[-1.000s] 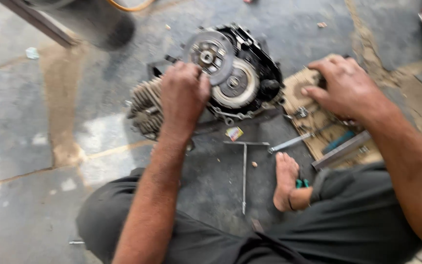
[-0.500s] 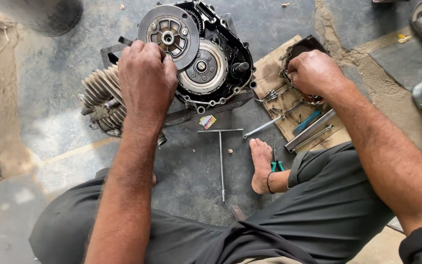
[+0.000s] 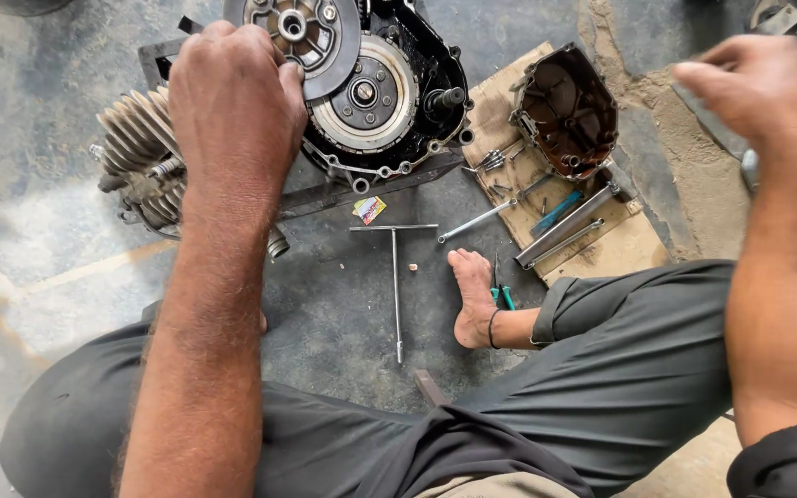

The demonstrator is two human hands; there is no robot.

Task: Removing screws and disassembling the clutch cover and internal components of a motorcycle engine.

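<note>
Left hand (image 3: 237,97) curled, gripping round clutch plate (image 3: 311,37) at engine (image 3: 371,101), right hand (image 3: 758,92) raised, fingers loosely curled, hold unclear

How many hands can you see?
2. The left hand rests on the engine by its round metal disc. The right hand is raised at the right, away from the engine.

We sit on floor (image 3: 39,240), engine (image 3: 362,101) ahead. Our left hand (image 3: 232,101) on round clutch plate (image 3: 311,32), which overlaps engine's upper left. Finned cylinder (image 3: 136,152) left of engine. T-handle wrench (image 3: 395,267) on floor before engine, our foot (image 3: 472,295) just right of it. Engine cover (image 3: 565,111) on cardboard (image 3: 629,249), right of engine. Our right hand (image 3: 754,88) raised at far right.
</note>
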